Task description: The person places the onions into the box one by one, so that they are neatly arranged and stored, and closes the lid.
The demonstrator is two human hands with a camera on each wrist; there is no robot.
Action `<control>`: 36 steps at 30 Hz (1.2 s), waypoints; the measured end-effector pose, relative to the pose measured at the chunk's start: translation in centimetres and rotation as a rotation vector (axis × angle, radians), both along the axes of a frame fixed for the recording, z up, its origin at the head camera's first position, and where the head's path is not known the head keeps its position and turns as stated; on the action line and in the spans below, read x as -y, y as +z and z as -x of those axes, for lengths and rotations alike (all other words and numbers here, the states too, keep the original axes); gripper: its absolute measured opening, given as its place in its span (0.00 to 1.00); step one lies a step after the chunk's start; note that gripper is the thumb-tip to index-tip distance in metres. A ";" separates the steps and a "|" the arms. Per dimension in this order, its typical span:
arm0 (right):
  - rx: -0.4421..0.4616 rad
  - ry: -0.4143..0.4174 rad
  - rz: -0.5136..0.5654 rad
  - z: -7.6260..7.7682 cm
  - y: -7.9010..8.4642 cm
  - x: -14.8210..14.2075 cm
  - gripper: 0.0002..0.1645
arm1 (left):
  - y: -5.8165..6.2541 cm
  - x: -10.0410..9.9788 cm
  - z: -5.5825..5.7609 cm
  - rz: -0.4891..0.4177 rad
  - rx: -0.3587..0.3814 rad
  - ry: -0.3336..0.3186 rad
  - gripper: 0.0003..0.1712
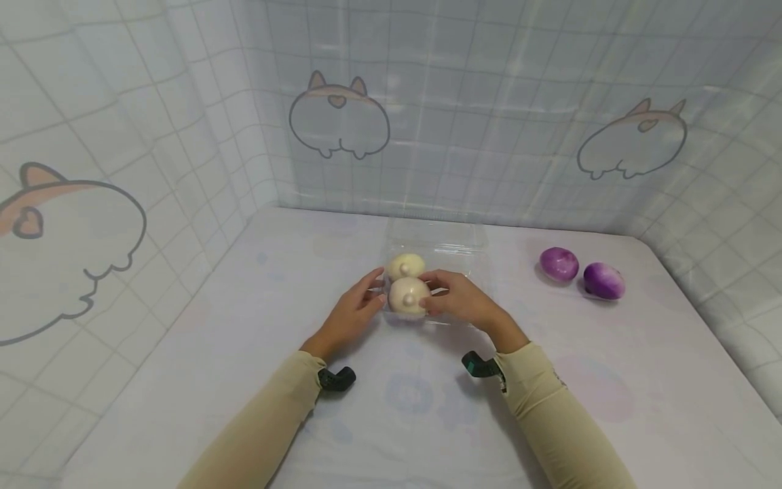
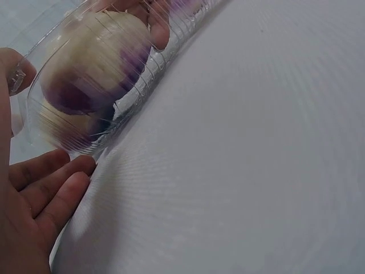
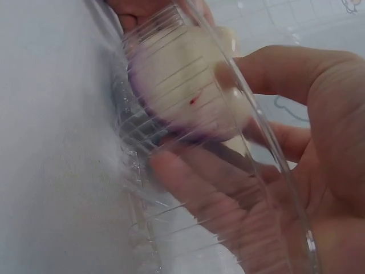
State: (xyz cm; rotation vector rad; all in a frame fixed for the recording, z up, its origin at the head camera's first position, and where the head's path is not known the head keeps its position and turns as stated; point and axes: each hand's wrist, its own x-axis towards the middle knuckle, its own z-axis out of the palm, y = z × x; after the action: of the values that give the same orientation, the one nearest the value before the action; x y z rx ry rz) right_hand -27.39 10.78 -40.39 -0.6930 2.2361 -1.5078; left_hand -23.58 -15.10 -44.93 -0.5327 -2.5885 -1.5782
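Note:
Two round, glossy, cream-and-purple onion-like pieces sit in a clear plastic clamshell box (image 1: 436, 234), whose lid is folded back. The front onion-like piece (image 1: 401, 297) has its pale, nubbed end up; behind it is a similar rear piece (image 1: 400, 262). My right hand (image 1: 466, 299) reaches over the box's right side and holds the front piece, thumb against its pale side and fingers around its far side. My left hand (image 1: 350, 314) is at the box's left wall, its fingers (image 2: 57, 200) extended along the outside of the clear plastic.
Two more onion-like pieces, a purple one (image 1: 559, 264) and a purple-and-white one (image 1: 603, 281), lie on the table at the right. A white patterned cloth (image 1: 409, 421) covers the table. Tiled-print curtains (image 1: 440, 136) stand behind and at both sides.

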 end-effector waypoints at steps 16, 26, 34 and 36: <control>-0.061 0.004 -0.048 0.5 -0.3 0.0 0.27 | -0.1 -0.3 0.5 0.006 0.037 -0.003 0.34; -0.183 -0.141 -0.110 0.0 0.0 -0.2 0.23 | -0.2 -0.3 0.5 0.003 0.041 -0.008 0.34; -0.293 -0.201 -0.065 -0.2 0.6 -0.5 0.19 | -0.3 0.0 0.2 -0.025 0.033 -0.001 0.35; -0.284 -0.186 -0.039 -0.1 0.8 -1.1 0.19 | -0.4 0.0 0.3 -0.029 0.031 -0.002 0.35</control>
State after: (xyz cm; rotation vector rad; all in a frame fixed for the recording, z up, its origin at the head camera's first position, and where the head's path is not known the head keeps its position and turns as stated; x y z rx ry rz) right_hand -27.33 11.87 -39.57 -0.7453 2.5985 -1.5265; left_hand -23.84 -15.10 -45.35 -0.5130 -2.5839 -1.6344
